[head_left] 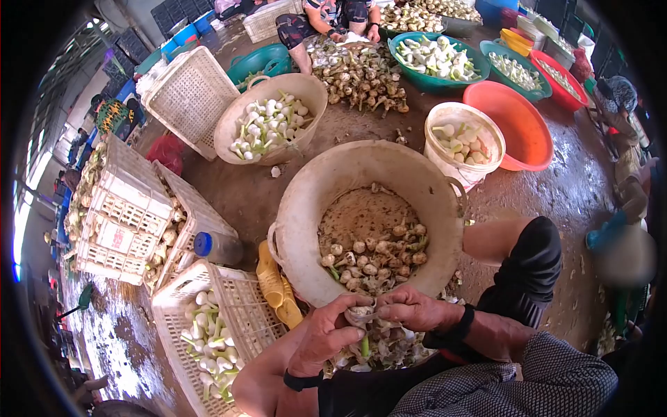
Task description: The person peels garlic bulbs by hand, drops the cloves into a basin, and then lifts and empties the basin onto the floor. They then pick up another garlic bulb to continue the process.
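My left hand (pixel 332 335) is closed around a garlic bulb (pixel 359 316), whose short green stem (pixel 365 346) points down. Right beside it, my right hand (pixel 417 311) pinches what looks like pale garlic skin at the bulb's side; its fingertips partly hide this. Both hands are over the near rim of a large beige tub (pixel 299 208). Inside the tub lie several unpeeled garlic bulbs (pixel 372 260), some with green stems, and loose dirt. Peeled-off skins (pixel 389 347) are heaped below my hands.
At left stand a white crate (pixel 260 306) of peeled garlic, a yellow object (pixel 274 285) and a blue-capped jar (pixel 219 248). Ahead are a beige basin (pixel 309 104), a white bucket (pixel 451 170) and an orange basin (pixel 531 135). Another person (pixel 340 14) sits behind a garlic pile (pixel 361 80).
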A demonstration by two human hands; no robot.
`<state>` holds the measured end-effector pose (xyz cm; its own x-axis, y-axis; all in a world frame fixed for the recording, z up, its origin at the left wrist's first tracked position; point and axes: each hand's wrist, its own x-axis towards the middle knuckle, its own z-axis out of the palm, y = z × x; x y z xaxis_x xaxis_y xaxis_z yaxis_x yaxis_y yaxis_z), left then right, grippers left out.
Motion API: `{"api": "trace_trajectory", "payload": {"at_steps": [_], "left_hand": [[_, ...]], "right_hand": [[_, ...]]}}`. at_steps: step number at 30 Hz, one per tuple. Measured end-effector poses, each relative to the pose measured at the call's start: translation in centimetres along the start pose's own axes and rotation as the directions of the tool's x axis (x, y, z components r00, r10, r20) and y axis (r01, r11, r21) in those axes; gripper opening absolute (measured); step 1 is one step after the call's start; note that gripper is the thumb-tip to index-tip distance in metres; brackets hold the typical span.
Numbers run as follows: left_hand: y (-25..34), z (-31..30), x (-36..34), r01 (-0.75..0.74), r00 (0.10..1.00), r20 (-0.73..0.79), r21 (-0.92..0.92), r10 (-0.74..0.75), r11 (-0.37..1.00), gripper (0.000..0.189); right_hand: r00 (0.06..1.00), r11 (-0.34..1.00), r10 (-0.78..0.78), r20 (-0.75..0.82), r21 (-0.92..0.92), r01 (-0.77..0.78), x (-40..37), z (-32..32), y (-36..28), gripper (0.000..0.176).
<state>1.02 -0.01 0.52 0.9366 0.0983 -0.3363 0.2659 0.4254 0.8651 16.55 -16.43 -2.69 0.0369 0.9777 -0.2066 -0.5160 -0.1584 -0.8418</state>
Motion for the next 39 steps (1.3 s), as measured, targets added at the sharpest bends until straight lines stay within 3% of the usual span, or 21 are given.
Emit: {"api": "trace_trajectory", "payload": {"at_steps": [5, 7, 8, 9, 11, 13, 14, 15, 16, 17, 19, 20, 21, 22, 23, 26, 31, 32, 34, 35, 39], "left_hand": [[0.1, -0.1, -0.1, -0.039, 0.999, 0.008, 0.055, 0.039, 0.998, 0.052], [0.0, 0.0, 0.0, -0.042, 0.999, 0.007, 0.051, 0.042, 0.998, 0.053], [-0.1, 0.1, 0.0, -0.045, 0.999, 0.007, 0.049, 0.045, 0.998, 0.054], [-0.1, 0.0, 0.0, -0.045, 0.999, 0.01, 0.052, 0.044, 0.998, 0.054], [-0.4, -0.1, -0.2, -0.055, 0.997, 0.049, -0.204, 0.066, 0.978, 0.056], [-0.7, -0.1, 0.0, -0.104, 0.993, 0.03, -0.24, 0.115, 0.965, 0.057], [-0.7, -0.1, 0.0, -0.135, 0.99, -0.002, -0.309, 0.141, 0.942, 0.056], [-0.7, -0.1, 0.0, -0.165, 0.986, -0.034, -0.374, 0.164, 0.913, 0.055], [-0.9, -0.2, -0.1, -0.174, 0.985, -0.045, -0.369, 0.169, 0.913, 0.055], [-1.1, -0.3, 0.0, -0.174, 0.984, -0.043, -0.366, 0.17, 0.914, 0.055], [-1.2, -0.5, -0.1, -0.217, 0.972, -0.013, -0.424, 0.234, 0.879, 0.057], [-1.4, -0.5, -0.2, -0.219, 0.972, -0.017, -0.423, 0.234, 0.879, 0.057], [-1.4, -0.4, -0.2, -0.256, 0.964, -0.042, -0.406, 0.262, 0.877, 0.058], [-1.4, -0.3, -0.1, -0.293, 0.954, -0.062, -0.388, 0.292, 0.874, 0.059], [-1.5, -0.2, 0.1, -0.297, 0.953, -0.058, -0.389, 0.298, 0.872, 0.059], [-1.6, -0.1, 0.2, -0.307, 0.951, -0.088, -0.382, 0.296, 0.872, 0.059], [-1.3, -0.3, 0.4, -0.242, 0.97, -0.078, -0.175, 0.232, 0.954, 0.057], [-1.3, -0.2, 0.6, -0.243, 0.97, -0.073, -0.175, 0.234, 0.954, 0.057], [-1.3, 0.3, 1.0, -0.158, 0.962, -0.248, -0.148, 0.118, 0.976, 0.055], [-2.3, -0.6, 1.3, -0.174, 0.963, -0.232, -0.16, 0.135, 0.972, 0.052], [-1.3, -0.5, 0.7, -0.109, 0.949, -0.308, -0.11, 0.071, 0.988, 0.047]], "right_hand": [[0.998, 0.976, 0.061, -0.006, 0.211, -0.058, -0.4, 0.8, -1.0, 0.023], [0.997, 0.908, 0.063, -0.054, 0.418, -0.035, -0.6, 0.7, -1.6, 0.026], [0.999, 0.885, -0.035, 0.001, 0.465, 0.031, -0.3, -0.3, -1.0, 0.028], [0.999, 0.884, -0.039, -0.002, 0.465, 0.035, -0.1, -1.1, -0.9, 0.028], [0.992, 0.7, -0.115, 0.049, 0.712, 0.046, 0.2, -2.7, -0.9, 0.027], [0.987, 0.67, -0.12, 0.105, 0.742, 0.002, 0.4, -4.1, 0.0, 0.026], [0.999, 0.941, -0.001, 0.051, 0.337, -0.016, 0.3, -4.0, 0.7, 0.026], [0.996, 0.986, 0.077, -0.056, -0.143, -0.084, 0.2, -3.9, 1.5, 0.026], [0.987, 0.504, -0.014, 0.161, -0.851, 0.146, 0.5, -3.6, 2.4, 0.029], [0.987, 0.014, 0.059, 0.153, -0.988, 0.152, 0.0, -3.4, 5.0, 0.031], [0.99, 0.282, 0.052, 0.128, -0.953, 0.108, 0.8, -3.1, 6.3, 0.034], [0.99, 0.283, 0.054, 0.132, -0.953, 0.112, 0.9, -3.1, 6.6, 0.034], [0.993, 0.643, 0.045, 0.11, -0.764, 0.056, 0.9, -2.5, 5.7, 0.034], [0.996, 0.894, 0.044, 0.082, -0.448, -0.003, 0.9, -1.8, 4.5, 0.036], [0.996, 0.891, 0.043, 0.08, -0.455, -0.002, 0.8, -1.3, 3.3, 0.036], [0.993, 0.999, 0.035, 0.114, -0.045, -0.03, 0.2, 1.0, 0.7, 0.033], [0.989, 1.0, 0.021, 0.148, -0.003, -0.021, 0.3, 1.2, 1.3, 0.024], [0.999, 1.0, 0.005, 0.049, 0.016, -0.005, 0.3, 0.9, 1.3, 0.022], [0.993, 0.998, 0.015, -0.117, 0.068, -0.007, 0.4, -0.4, 1.9, 0.018], [0.976, 0.995, -0.024, -0.215, 0.087, 0.044, 0.5, -0.9, 2.0, 0.019], [0.834, 0.972, -0.084, -0.546, 0.137, 0.188, 0.5, -4.5, -1.4, 0.019]]}}
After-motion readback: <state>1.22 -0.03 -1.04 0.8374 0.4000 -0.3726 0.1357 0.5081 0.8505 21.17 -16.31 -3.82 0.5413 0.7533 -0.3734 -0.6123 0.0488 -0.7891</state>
